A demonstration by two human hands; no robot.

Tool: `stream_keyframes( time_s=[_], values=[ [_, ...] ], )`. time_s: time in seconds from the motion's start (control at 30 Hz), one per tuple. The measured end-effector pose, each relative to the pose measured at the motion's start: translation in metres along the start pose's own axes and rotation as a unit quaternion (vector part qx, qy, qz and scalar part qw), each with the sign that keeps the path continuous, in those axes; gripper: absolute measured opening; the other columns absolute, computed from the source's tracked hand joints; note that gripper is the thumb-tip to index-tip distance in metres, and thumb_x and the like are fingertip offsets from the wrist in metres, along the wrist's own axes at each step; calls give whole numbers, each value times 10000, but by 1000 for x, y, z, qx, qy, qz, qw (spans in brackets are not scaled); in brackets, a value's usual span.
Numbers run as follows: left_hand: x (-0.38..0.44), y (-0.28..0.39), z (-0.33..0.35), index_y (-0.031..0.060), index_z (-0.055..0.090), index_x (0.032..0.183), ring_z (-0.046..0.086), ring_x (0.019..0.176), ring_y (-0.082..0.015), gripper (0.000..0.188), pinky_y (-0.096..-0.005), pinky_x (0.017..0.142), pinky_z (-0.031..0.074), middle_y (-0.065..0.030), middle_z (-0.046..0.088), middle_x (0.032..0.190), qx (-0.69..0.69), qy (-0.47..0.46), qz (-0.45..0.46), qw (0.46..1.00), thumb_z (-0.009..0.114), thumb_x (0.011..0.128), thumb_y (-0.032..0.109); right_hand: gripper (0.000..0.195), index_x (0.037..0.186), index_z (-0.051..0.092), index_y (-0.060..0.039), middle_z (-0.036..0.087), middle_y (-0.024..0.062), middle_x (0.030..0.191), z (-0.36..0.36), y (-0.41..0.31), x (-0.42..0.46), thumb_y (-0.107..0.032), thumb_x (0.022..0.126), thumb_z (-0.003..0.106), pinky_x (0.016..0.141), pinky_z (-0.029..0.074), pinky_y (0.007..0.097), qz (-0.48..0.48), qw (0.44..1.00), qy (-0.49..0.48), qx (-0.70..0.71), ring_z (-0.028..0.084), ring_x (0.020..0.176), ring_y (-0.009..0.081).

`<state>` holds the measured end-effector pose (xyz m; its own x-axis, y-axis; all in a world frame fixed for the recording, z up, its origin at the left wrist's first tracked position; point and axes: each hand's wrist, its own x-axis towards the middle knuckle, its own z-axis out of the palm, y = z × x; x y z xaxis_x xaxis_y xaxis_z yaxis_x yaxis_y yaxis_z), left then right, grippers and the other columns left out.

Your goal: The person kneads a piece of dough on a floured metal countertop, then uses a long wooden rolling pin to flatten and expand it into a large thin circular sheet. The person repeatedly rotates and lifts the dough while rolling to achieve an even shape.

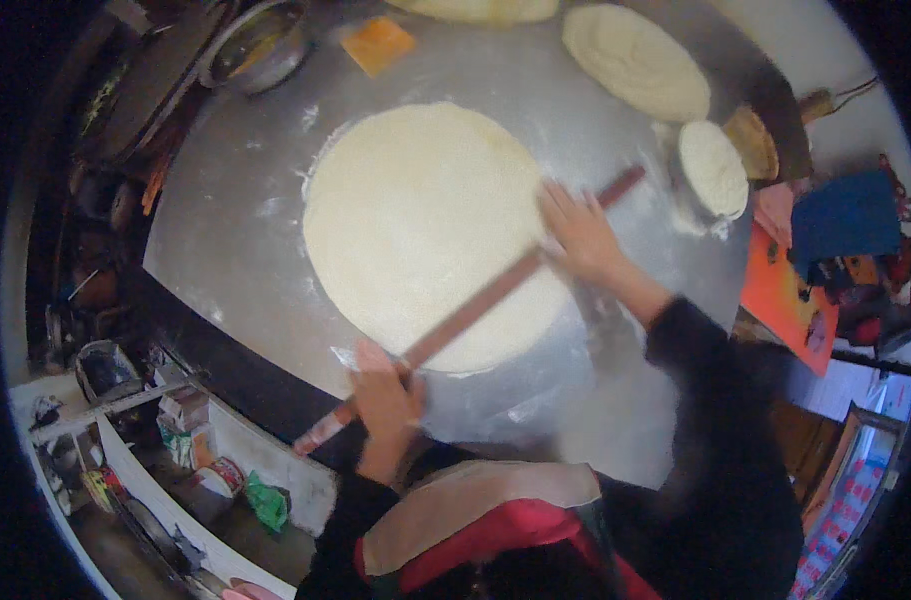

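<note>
A large round sheet of rolled dough (425, 225) lies flat on a grey, flour-dusted metal work surface (230, 247). Across its lower right part runs a long wooden rolling pin (478, 307), slanting from lower left to upper right. My left hand (384, 397) is on the pin's lower left part, just off the dough's edge. Near the dough's right edge my right hand (581, 232) lies over the pin, fingers extended and the palm on the wood. Both ends of the pin stick out beyond the hands.
A metal bowl (256, 49) and an orange square piece (377, 46) are at the back left. Another flat dough piece (635, 64) lies at the back right, near a container of white flour (713, 171). Shelving with a green bag (266, 501) stands at the lower left.
</note>
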<state>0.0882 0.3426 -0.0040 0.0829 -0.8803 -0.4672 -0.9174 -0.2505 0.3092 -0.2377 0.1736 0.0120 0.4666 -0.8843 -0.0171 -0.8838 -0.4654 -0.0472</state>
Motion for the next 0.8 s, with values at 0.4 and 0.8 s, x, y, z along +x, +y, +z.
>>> stream_keyframes(
  time_s=[0.4, 0.8],
  values=[
    [-51, -19, 17, -71, 333, 1312, 329, 1269, -370, 670, -525, 1026, 241, -259, 314, 1375, 133, 221, 140, 956, 560, 796, 292, 570, 1330, 375, -102, 328, 155, 1389, -2, -32, -40, -390, 849, 476, 1013, 234, 560, 27, 999, 31, 25, 306, 1277, 342],
    [90, -27, -99, 82, 610, 943, 583, 831, -339, 245, -441, 731, 456, -135, 617, 868, 91, 58, 390, 914, 587, 699, 91, 385, 1035, 545, -113, 542, 78, 929, -27, -63, -176, -259, 704, 677, 865, 345, 432, 181, 982, 13, 55, 502, 949, 267]
  ],
)
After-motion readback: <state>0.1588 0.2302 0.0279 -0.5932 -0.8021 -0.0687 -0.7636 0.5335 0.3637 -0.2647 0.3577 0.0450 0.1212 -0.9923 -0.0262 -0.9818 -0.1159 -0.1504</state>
